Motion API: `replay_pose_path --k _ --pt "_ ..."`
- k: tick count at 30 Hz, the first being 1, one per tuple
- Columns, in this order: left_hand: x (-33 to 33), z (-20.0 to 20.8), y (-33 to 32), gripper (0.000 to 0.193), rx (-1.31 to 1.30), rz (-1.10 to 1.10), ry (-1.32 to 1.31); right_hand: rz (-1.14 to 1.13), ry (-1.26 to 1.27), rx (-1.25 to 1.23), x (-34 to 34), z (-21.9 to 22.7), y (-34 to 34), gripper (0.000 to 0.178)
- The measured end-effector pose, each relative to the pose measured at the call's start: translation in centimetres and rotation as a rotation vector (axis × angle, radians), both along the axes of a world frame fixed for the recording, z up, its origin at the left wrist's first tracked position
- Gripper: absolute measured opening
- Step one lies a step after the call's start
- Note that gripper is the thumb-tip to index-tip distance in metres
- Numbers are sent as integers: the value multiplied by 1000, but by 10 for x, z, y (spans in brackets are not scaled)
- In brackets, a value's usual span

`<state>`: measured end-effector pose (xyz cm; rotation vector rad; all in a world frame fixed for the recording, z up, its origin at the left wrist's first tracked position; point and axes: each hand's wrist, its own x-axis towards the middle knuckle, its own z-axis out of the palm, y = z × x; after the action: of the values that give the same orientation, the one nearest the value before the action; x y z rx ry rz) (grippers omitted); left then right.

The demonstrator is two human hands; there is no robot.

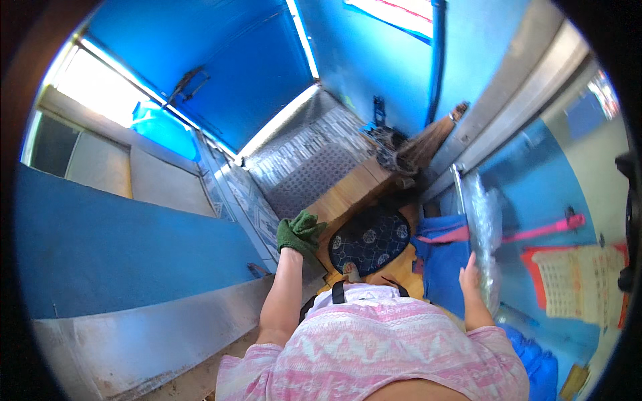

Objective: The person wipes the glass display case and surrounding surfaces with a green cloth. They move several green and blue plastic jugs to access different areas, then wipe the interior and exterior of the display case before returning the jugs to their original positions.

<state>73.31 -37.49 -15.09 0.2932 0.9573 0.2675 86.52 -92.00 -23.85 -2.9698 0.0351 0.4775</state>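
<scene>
A bunched dark green cloth [301,230] covers my left hand [290,254], which is held out in front at the left. The cloth wraps over the fingers, so little of that hand shows past the wrist. On the right side, my right hand [470,273] has its fingers stretched out and holds nothing that I can see. It is close to a clear plastic sheet [485,227] and a blue cloth [446,271] hanging there; whether it touches them I cannot tell.
A dark patterned oval mat [370,239] lies on the floor ahead, below a wooden step [348,194]. Beyond stands a blue door [221,73]. A broom [428,144] leans at the right doorframe. A blue wall panel [134,247] with a metal ledge [154,327] runs along the left.
</scene>
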Motion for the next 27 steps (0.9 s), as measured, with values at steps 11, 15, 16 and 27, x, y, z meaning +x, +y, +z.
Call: replay_pose_path --k 11,15,16,27 --pt "-15 -52 96 60 -82 207 90 -4 91 -46 15 -9 -23 67" --pt "7 -83 171 68 -554 499 -186 -44 311 -138 65 6 -40 66" --pt "12 -82 180 70 -665 563 -248 -34 330 -134 76 5 -35 66" --pt "98 -132 314 78 568 -179 -413 125 317 42 148 -29 145 62"
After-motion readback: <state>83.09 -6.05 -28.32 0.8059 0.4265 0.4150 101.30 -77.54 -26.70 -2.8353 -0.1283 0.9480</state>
